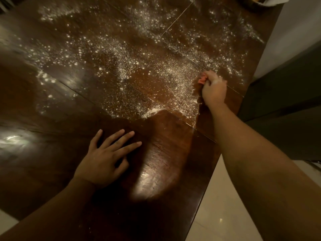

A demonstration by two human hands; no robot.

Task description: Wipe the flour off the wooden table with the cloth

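On the dark brown polished wooden table [165, 153], the right hand [214, 89], out toward 3 o'clock near the table's right edge, is clenched around a bunched pinkish-red cloth [201, 80] pressed to the wood, only a small fold showing past the fingers. White scattered flour [121, 66] speckles the surface from 9 o'clock through 12 to 2 o'clock, with a thicker ridge just left of the right forearm bordering a bare, glossy patch toward 6 o'clock. The left hand [104, 159], at 7 o'clock, lies flat on bare wood, fingers spread and grasping nothing.
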